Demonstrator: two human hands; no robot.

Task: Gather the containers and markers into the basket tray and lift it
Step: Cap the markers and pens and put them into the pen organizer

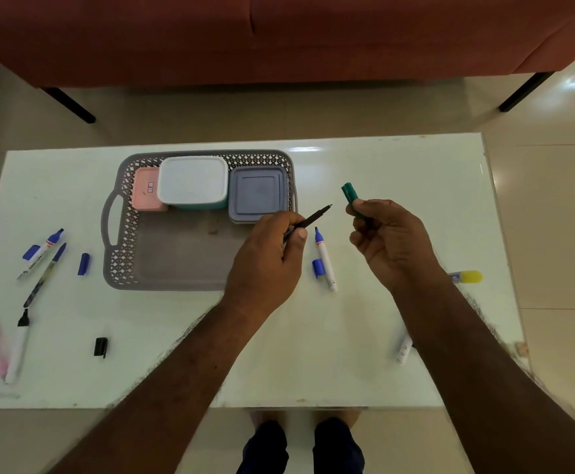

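Over white table (364, 172) (sofa (279, 35) behind) | left grip (265, 261) pinches pen (308, 221) | right grip (392, 241) pinches cap (349, 193)

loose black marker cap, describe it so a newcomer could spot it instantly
Start at the grey perforated plastic basket tray on the white table, then look toward the near-left table area. The small black plastic marker cap lies alone there, right of the uncapped black-tipped white marker. The other loose caps are blue.

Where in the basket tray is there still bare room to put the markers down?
The near half of the basket tray is bare, bordered by its left handle wall, its near rim and the left hand. The far half is crowded: the pink container, the white container and the grey-blue container fill it side by side.
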